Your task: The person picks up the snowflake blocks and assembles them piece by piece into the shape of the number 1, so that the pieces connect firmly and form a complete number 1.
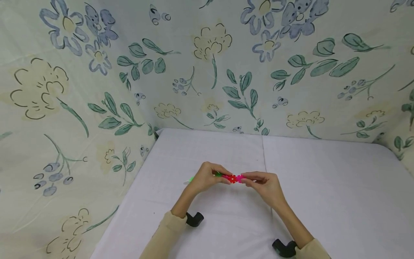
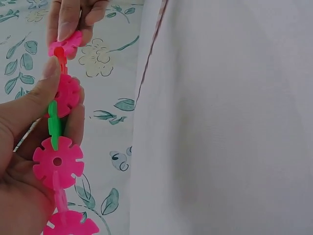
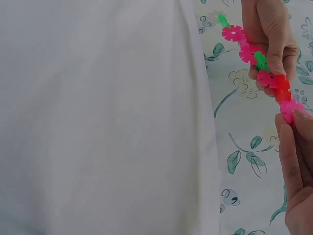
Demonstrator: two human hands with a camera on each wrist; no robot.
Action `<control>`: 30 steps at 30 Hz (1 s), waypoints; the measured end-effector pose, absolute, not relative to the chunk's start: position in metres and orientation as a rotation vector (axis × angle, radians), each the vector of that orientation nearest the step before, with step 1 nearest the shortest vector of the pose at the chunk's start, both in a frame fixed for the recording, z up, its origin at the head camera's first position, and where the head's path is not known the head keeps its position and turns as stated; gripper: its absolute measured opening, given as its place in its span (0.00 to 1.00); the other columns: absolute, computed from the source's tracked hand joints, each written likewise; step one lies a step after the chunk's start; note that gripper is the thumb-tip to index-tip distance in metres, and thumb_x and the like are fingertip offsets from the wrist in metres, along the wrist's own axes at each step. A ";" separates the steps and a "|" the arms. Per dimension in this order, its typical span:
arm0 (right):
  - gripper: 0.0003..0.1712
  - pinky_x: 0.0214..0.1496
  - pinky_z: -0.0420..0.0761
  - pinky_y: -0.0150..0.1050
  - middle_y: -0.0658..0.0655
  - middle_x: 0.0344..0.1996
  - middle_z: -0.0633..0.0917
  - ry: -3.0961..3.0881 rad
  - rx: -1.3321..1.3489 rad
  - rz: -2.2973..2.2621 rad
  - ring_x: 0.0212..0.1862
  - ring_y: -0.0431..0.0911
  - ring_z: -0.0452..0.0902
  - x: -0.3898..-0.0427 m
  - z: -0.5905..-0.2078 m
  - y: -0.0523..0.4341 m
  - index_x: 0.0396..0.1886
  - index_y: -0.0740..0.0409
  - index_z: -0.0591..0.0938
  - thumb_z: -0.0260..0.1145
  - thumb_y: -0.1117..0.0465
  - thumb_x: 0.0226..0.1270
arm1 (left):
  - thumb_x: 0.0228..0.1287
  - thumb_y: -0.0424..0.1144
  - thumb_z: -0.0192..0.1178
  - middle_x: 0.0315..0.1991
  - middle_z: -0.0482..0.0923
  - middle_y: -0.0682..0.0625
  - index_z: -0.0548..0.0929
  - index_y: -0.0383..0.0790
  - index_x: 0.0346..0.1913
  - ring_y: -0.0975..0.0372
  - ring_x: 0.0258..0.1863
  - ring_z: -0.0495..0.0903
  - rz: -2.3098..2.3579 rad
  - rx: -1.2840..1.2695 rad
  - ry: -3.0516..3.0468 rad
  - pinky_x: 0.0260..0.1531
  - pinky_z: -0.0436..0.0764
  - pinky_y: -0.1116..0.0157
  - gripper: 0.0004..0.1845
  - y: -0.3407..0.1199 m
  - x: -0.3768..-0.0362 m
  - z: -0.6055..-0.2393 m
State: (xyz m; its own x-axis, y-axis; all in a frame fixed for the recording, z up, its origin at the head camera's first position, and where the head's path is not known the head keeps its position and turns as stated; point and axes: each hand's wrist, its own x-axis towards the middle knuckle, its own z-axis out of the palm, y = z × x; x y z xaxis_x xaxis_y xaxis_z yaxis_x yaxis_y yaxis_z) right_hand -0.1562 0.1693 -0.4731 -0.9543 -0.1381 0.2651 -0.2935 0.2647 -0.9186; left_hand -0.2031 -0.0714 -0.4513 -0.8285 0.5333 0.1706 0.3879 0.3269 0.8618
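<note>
A chain of interlocking plastic snowflake discs (image 2: 69, 169), mostly pink with green and red ones among them, stretches between the two hands above the table. My left hand (image 1: 207, 178) pinches the chain with thumb and fingers at a pink disc between the green disc (image 2: 55, 126) and the red disc (image 3: 283, 91). From that grip the rest of the chain trails back along the palm, ending in a green disc (image 3: 223, 20). My right hand (image 1: 266, 186) pinches the pink end disc (image 3: 289, 110), which meets the red one. How deeply their slots engage is hidden.
A white cloth (image 1: 330, 194) with a seam covers the table. Flower-patterned fabric (image 1: 200, 97) hangs behind it and along the left side. Black wrist-camera mounts (image 1: 195, 219) protrude from both wrists near the tabletop.
</note>
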 end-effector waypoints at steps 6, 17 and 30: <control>0.11 0.35 0.86 0.37 0.64 0.38 0.89 -2.305 0.475 1.869 0.37 0.51 0.88 -0.153 -0.470 0.167 0.42 0.62 0.87 0.70 0.68 0.58 | 0.49 0.39 0.73 0.38 0.88 0.56 0.90 0.46 0.40 0.68 0.38 0.84 1.582 0.857 2.393 0.36 0.84 0.66 0.12 -0.069 -0.203 -0.454; 0.09 0.32 0.85 0.37 0.65 0.34 0.89 -2.273 0.485 1.789 0.33 0.37 0.87 -0.152 -0.463 0.165 0.39 0.64 0.87 0.71 0.70 0.56 | 0.48 0.40 0.74 0.37 0.89 0.55 0.90 0.45 0.40 0.67 0.37 0.83 1.631 0.800 2.435 0.37 0.83 0.68 0.13 -0.058 -0.200 -0.458; 0.12 0.40 0.84 0.29 0.52 0.38 0.90 -2.407 0.384 1.685 0.38 0.44 0.87 -0.164 -0.472 0.186 0.42 0.49 0.87 0.73 0.58 0.56 | 0.64 0.36 0.63 0.49 0.85 0.54 0.83 0.44 0.55 0.67 0.47 0.81 1.469 0.938 2.177 0.45 0.83 0.69 0.16 -0.066 -0.201 -0.448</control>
State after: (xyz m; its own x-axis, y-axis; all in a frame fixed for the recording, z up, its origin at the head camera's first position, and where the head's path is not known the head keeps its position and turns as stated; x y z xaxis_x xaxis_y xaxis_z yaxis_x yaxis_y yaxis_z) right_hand -0.1644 0.1860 -0.4722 -0.9508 -0.1076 0.2904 -0.3096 0.3251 -0.8936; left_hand -0.2014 -0.0664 -0.4482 -0.7194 0.6907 0.0742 0.3272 0.2428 0.9132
